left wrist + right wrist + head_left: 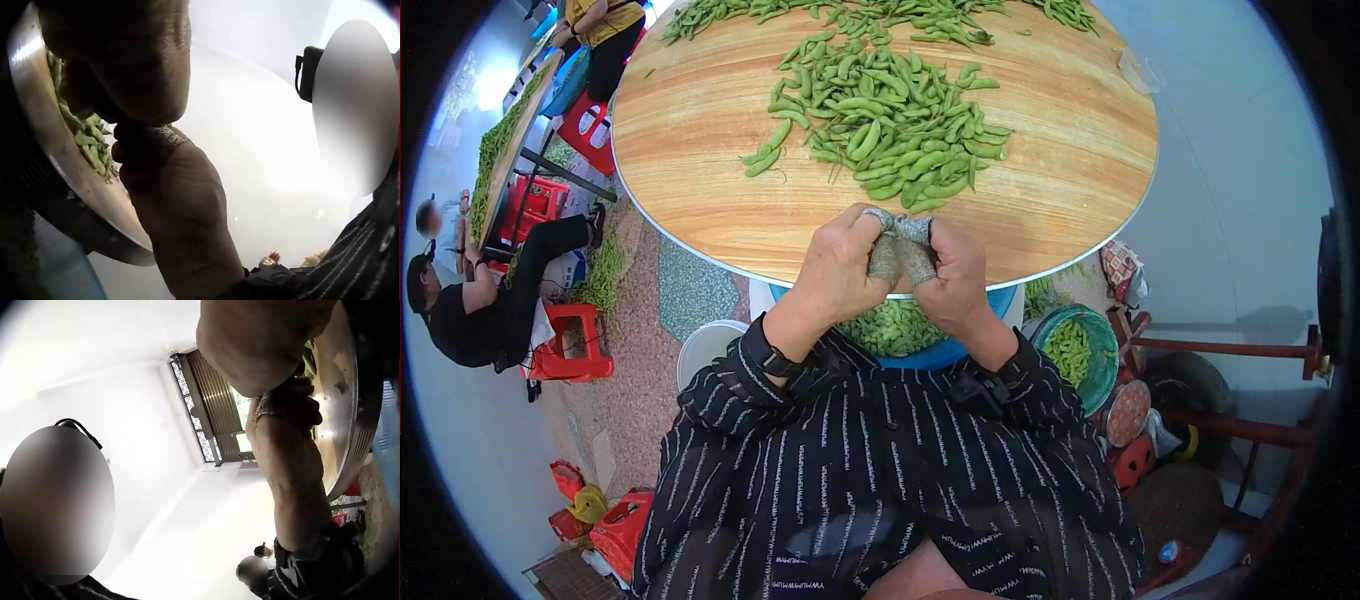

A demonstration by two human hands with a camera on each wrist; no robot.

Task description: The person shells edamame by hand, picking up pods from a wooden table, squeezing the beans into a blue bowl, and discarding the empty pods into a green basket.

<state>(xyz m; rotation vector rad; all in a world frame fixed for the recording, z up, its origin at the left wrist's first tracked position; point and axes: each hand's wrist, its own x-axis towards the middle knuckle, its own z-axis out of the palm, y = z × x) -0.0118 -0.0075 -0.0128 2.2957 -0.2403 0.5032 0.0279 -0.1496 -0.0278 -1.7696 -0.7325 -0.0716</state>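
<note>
My left hand [840,262] and right hand [956,275] meet fingertip to fingertip at the near edge of the round wooden table [700,205]. Grey cloth wraps cover the thumbs and forefingers. In both wrist views the fingers look curled in against each other; I cannot tell whether they hold a pod. Just beyond them lies a heap of green soybean pods [865,110], with the nearest pods close to the knuckles. Below the hands, partly under the table edge, sits a blue basin [930,358] of shelled green beans [890,327].
A green basket [1112,365] of pods stands at the right, a white bucket [700,350] at the left. More pods [920,15] cover the table's far side. At left, people sit by another table [520,125] with red stools [575,345]. A clear plastic cup [1138,72] lies at the right rim.
</note>
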